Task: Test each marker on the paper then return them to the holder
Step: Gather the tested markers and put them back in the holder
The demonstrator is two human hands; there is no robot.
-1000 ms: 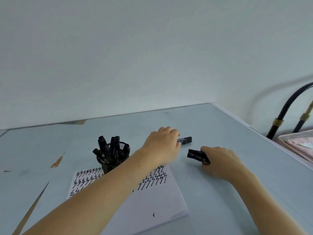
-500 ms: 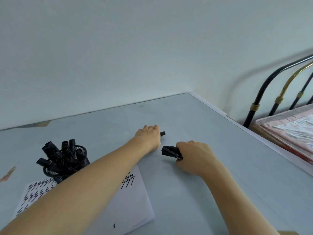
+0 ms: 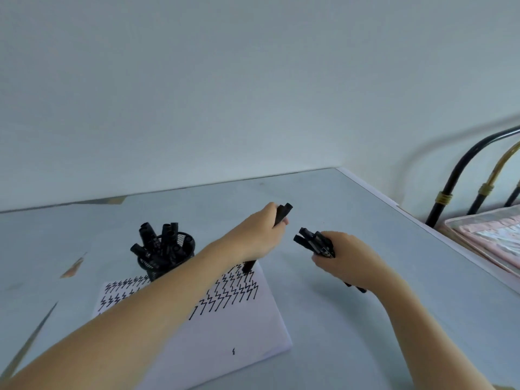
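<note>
Gripping a pair of black markers [image 3: 282, 213], the left hand [image 3: 257, 237] was raised off the table [image 3: 365, 319], its fingers curled round the barrels so that the capped ends stuck up past the knuckles and one lower end showed beneath the palm, over the paper [image 3: 225, 327]. The right hand [image 3: 347, 258] clutched a bundle of black markers [image 3: 312, 240], fingers wrapped tight, blunt ends pointing toward the left hand and thin tips poking out behind the wrist. All the markers looked matt black and stubby; their labels were too blurred to read.

Half a second before, both hands had lain low on the table with the left hand covering a marker that rested flat; now both were lifted, close together but apart. The view had also swung back leftward, bringing more of the sheet into sight.

A black mesh holder [image 3: 166, 261] stood at the far left corner of the paper, crowded with more black markers [image 3: 157, 240] leaning outward at various angles. The white sheet carried rows of black zigzag strokes, partly hidden by the left forearm. A bed frame [image 3: 461, 175] of black and brass tubing rose beyond the table's right edge.
</note>
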